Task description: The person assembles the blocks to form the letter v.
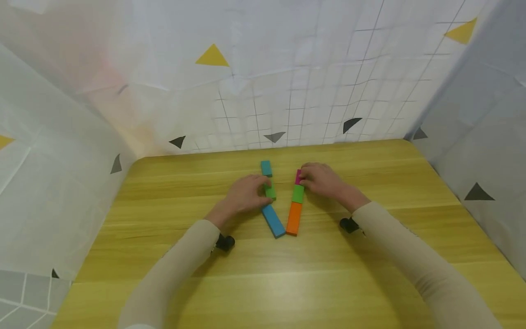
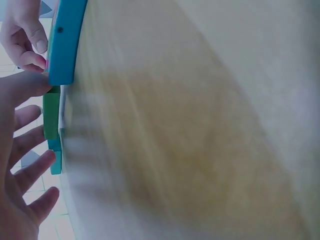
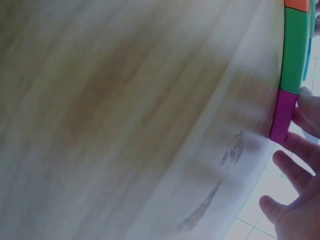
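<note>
Two rows of coloured blocks lie on the wooden table, meeting in a narrow V at the near end. The left row has a blue block (image 1: pixel 273 221), a green block (image 1: pixel 270 192) and a teal block (image 1: pixel 266 168). My left hand (image 1: pixel 246 194) pinches that green block, thumb by its near end and a finger by its far end. In the right row an orange block (image 1: pixel 294 219) is followed by another green block (image 1: pixel 297 194) and a magenta block (image 3: pixel 283 115). My right hand (image 1: pixel 324 179) pinches the magenta block between thumb and index finger, partly covering it in the head view.
The wooden table (image 1: pixel 263 283) has a back edge just beyond the blocks. White patterned sheets (image 1: pixel 246 100) hang behind it and at both sides. A black wrist camera (image 1: pixel 225 242) sits under the left sleeve, and another black camera (image 1: pixel 349 225) under the right.
</note>
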`<move>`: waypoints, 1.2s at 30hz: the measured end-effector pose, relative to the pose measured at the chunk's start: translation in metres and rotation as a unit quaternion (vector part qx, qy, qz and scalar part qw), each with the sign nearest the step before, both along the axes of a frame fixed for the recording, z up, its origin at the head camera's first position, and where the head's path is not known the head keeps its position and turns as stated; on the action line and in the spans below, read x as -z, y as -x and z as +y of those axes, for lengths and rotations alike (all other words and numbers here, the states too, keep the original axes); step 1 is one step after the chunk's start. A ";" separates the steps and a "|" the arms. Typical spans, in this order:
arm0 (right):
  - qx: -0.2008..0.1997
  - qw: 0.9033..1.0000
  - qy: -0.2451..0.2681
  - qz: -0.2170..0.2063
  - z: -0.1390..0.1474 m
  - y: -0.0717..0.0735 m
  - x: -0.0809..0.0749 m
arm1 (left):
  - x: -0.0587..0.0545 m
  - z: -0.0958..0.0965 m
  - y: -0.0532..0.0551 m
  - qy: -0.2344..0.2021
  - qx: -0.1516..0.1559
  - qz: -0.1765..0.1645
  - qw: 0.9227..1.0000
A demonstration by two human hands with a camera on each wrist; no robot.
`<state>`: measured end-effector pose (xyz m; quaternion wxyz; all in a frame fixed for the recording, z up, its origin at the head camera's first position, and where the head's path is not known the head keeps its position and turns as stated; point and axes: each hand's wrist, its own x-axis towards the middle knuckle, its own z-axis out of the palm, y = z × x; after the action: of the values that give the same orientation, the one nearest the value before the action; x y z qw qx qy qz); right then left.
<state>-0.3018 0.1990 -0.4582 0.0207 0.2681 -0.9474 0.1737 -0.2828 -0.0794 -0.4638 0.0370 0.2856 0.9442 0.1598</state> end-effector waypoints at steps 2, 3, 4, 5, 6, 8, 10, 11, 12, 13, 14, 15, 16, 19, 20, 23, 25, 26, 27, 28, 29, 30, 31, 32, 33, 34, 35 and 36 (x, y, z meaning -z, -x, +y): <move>0.000 1.000 0.000 0.000 0.000 0.000 0.000 | -0.001 0.001 0.000 -0.002 -0.004 0.003 1.000; -0.001 1.000 0.001 0.000 0.000 0.000 0.000 | -0.002 0.001 0.000 -0.004 -0.006 0.004 1.000; -0.001 1.000 0.002 0.000 0.000 0.000 0.000 | -0.002 0.001 0.000 -0.004 -0.008 0.004 1.000; -0.002 1.000 0.001 0.001 0.000 -0.001 0.000 | -0.002 0.001 0.000 -0.004 -0.010 0.005 1.000; -0.002 1.000 0.001 0.001 0.000 -0.001 0.000 | -0.003 0.001 -0.001 -0.006 -0.011 0.005 1.000; -0.003 1.000 0.001 0.003 0.000 -0.001 0.000 | -0.003 0.000 -0.001 -0.008 -0.012 0.006 1.000; -0.004 1.000 0.002 0.003 0.000 0.000 0.001 | -0.003 -0.001 -0.001 -0.009 -0.013 0.006 1.000; -0.004 1.000 0.003 0.004 0.000 0.000 0.001 | -0.004 -0.002 -0.001 -0.012 -0.014 0.005 1.000; -0.005 1.000 0.004 0.004 0.000 0.000 0.001 | -0.004 -0.003 -0.001 -0.015 -0.015 0.004 1.000; -0.005 1.000 0.004 0.005 0.000 0.000 0.001 | -0.004 -0.004 -0.001 -0.015 -0.017 0.005 1.000; -0.006 1.000 0.004 0.004 0.000 0.000 0.001 | -0.005 -0.005 -0.001 -0.017 -0.018 0.005 1.000; -0.006 1.000 0.005 0.004 0.000 0.000 0.001 | -0.005 -0.006 -0.002 -0.018 -0.020 0.005 1.000; -0.006 1.000 0.005 0.005 0.000 0.000 0.001 | -0.006 -0.007 -0.002 -0.019 -0.022 0.005 1.000; -0.006 1.000 0.005 0.006 0.001 0.000 0.001 | -0.006 -0.009 -0.002 -0.012 -0.027 0.011 0.999; -0.006 1.000 0.004 0.006 0.001 0.000 0.001 | -0.007 -0.010 -0.002 -0.010 -0.029 0.012 0.999; -0.007 1.000 0.005 0.006 0.001 0.000 0.000 | -0.008 -0.011 -0.003 -0.004 -0.034 0.014 0.999; -0.008 1.000 0.005 0.004 0.002 0.000 0.000 | -0.010 -0.012 -0.004 -0.005 -0.037 0.014 0.999; -0.010 1.000 0.004 0.005 0.002 0.000 -0.001 | -0.011 -0.013 -0.005 -0.006 -0.037 0.014 0.999; -0.010 1.000 0.003 0.004 0.001 0.000 -0.001 | -0.011 -0.014 -0.005 -0.007 -0.038 0.014 0.999; -0.011 1.000 0.003 0.004 0.001 0.000 -0.002 | -0.011 -0.015 -0.005 -0.007 -0.037 0.015 0.999; -0.011 1.000 0.003 0.003 0.000 0.000 -0.002 | -0.011 -0.016 -0.005 -0.007 -0.037 0.016 0.999; -0.011 1.000 0.003 0.003 0.000 0.000 -0.002 | -0.011 -0.017 -0.005 -0.005 -0.038 0.018 0.999; -0.011 1.000 0.002 0.002 0.000 0.000 -0.003 | -0.011 -0.017 -0.005 -0.003 -0.039 0.020 0.999; -0.010 1.000 0.003 0.001 0.000 0.000 -0.003 | -0.010 -0.018 -0.006 -0.001 -0.040 0.022 0.999; -0.008 1.000 0.004 -0.001 0.000 0.000 -0.003 | -0.010 -0.018 -0.006 0.000 -0.041 0.023 0.999; -0.008 1.000 0.004 -0.001 0.000 0.000 -0.003 | -0.010 -0.018 -0.006 0.001 -0.043 0.024 0.999; -0.007 1.000 0.005 -0.002 0.000 0.000 -0.003 | -0.010 -0.019 -0.007 0.001 -0.045 0.025 0.999; -0.006 1.000 0.006 -0.002 0.000 0.000 -0.003 | -0.010 -0.019 -0.007 0.002 -0.046 0.026 0.999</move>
<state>-0.3015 0.1988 -0.4556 0.0191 0.2732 -0.9448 0.1797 -0.2758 -0.0986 -0.4537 0.0060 0.2456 0.9573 0.1521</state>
